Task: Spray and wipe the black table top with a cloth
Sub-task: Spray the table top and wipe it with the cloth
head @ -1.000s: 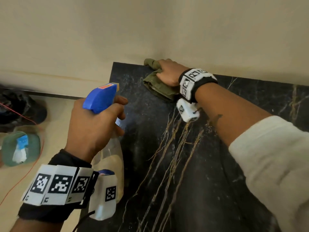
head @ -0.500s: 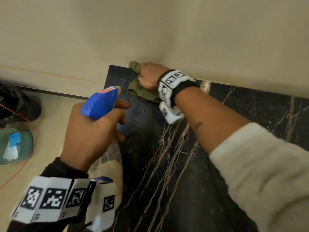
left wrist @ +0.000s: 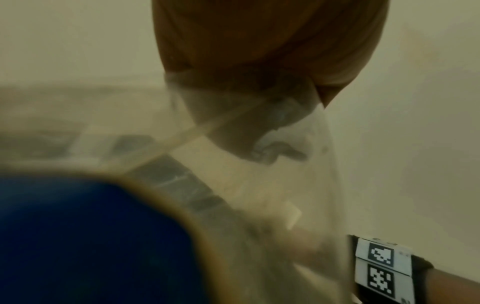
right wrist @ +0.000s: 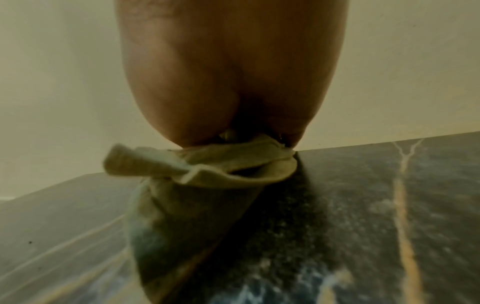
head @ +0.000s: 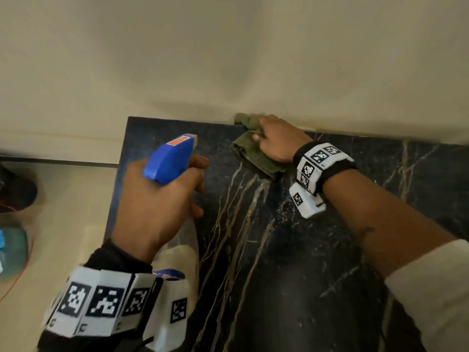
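A cream wall (head: pixel 228 52) is filling the field from 9 to 3 o'clock. On the beige floor (head: pixel 63 199) at 9 o'clock, a dark shoe (head: pixel 15 191), a teal object (head: pixel 12 252) and a thin red cord (head: pixel 15 288) are lying.

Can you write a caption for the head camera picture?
Right hand presses green cloth on black marble table top; left hand grips blue-topped spray bottle.

At the lower left of the head view, the left hand (head: pixel 157 207) carries a black wristband (head: pixel 111 260) ringed with white square tags bearing black-and-white coded markers, plus a white box (head: pixel 175 311) with one marker. The right hand (head: pixel 276 143) wears the same; its cream sleeve (head: pixel 431 295) sits pushed up the forearm.
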Demonstrator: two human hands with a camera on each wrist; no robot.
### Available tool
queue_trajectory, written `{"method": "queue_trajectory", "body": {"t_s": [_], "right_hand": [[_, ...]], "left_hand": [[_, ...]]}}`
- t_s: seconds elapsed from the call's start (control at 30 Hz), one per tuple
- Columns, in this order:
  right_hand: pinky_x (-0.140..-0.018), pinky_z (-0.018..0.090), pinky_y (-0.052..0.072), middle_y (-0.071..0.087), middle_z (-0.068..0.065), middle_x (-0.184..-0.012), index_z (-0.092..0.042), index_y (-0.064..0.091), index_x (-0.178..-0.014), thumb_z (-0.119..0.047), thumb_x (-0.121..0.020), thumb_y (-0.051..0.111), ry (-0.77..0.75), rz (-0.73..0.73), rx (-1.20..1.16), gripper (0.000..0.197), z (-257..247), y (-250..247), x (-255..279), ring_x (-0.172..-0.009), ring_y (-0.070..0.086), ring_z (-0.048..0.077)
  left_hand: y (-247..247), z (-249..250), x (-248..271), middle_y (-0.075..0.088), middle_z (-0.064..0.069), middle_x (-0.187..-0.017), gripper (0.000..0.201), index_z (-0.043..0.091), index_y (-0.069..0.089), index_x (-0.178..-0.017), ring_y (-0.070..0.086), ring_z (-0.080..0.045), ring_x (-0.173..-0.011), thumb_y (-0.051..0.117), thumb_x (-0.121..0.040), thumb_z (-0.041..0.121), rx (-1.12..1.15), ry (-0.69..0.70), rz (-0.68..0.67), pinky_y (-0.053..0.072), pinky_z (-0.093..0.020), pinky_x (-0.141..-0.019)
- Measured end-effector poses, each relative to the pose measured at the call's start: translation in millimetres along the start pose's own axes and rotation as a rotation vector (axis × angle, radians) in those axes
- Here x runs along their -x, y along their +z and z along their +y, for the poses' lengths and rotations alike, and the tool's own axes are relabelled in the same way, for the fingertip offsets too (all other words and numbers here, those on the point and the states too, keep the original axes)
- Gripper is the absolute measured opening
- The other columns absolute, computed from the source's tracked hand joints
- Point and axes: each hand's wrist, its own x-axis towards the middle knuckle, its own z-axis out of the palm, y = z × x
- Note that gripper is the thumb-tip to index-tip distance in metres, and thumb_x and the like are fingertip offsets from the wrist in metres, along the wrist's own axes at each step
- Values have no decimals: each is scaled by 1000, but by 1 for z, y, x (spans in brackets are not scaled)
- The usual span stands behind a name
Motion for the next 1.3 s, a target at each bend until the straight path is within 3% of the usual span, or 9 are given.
{"method": "queue_trajectory", "body": {"t_s": [0.17,0.37,0.5,0.73,0.87,0.97,1.07,1.17,1.3], "right_hand": [[-111,42,37,48,13,-147,-20,44,-148,-28,-97,48,15,-31,51,51,-18,0,-16,-131,47,33],[-112,44,32,48,14,-142,-11,47,-141,-33,-94,49,-39,6,31,52,-52,17,-30,-130,47,35],[-110,40,32,48,15,-143,-9,44,-141,-31,-98,48,-35,63,-12,49,-7,12,-10,-131,47,34],[-116,46,28,43,18,-148,-11,38,-149,-31,-103,44,214,102,-57,51,99,-5,31,-136,40,37],[-117,46,28,43,19,-147,-9,38,-148,-29,-100,43,273,96,-16,52,89,-2,24,-134,41,39],[-117,46,29,41,19,-148,-9,36,-149,-27,-99,43,194,74,11,54,62,4,16,-135,41,40],[-118,46,26,37,18,-151,-8,32,-151,-24,-100,43,99,85,26,55,50,11,20,-138,36,39],[-121,42,22,31,14,-157,-10,28,-154,-24,-100,46,50,119,2,58,70,13,29,-143,31,35],[-121,40,24,33,15,-158,-12,32,-153,-24,-97,50,162,213,-32,60,132,8,48,-143,33,35]], "left_hand": [[20,7,-1,75,0,-89,22,20,71,-79,65,-28,-46,62,-89,2,-23,-8,-21,55,-28,-45],[43,15,10,75,3,-91,54,46,71,-63,64,-23,-46,62,-89,0,-69,-21,-32,55,-28,-45],[52,11,13,74,0,-93,46,38,73,-67,64,-21,-48,62,-88,-2,-36,-30,-43,52,-23,-45],[64,7,29,75,-2,-91,38,37,68,-84,65,-27,-47,61,-91,0,-11,21,-35,57,-30,-46],[64,4,33,75,1,-90,42,39,67,-79,65,-27,-48,61,-90,-1,-7,37,-45,58,-33,-45],[66,-1,38,74,3,-94,32,28,68,-79,65,-28,-48,62,-89,-2,-27,33,-51,58,-39,-49],[73,-3,44,74,0,-90,41,38,66,-76,66,-28,-50,62,-89,-1,-44,28,-42,59,-38,-49],[75,-3,45,73,-1,-88,41,38,65,-77,66,-26,-51,61,-91,0,-35,27,-56,59,-38,-50],[66,-2,46,74,2,-90,32,30,66,-82,67,-24,-50,61,-91,0,-36,42,-66,59,-41,-52]]}}
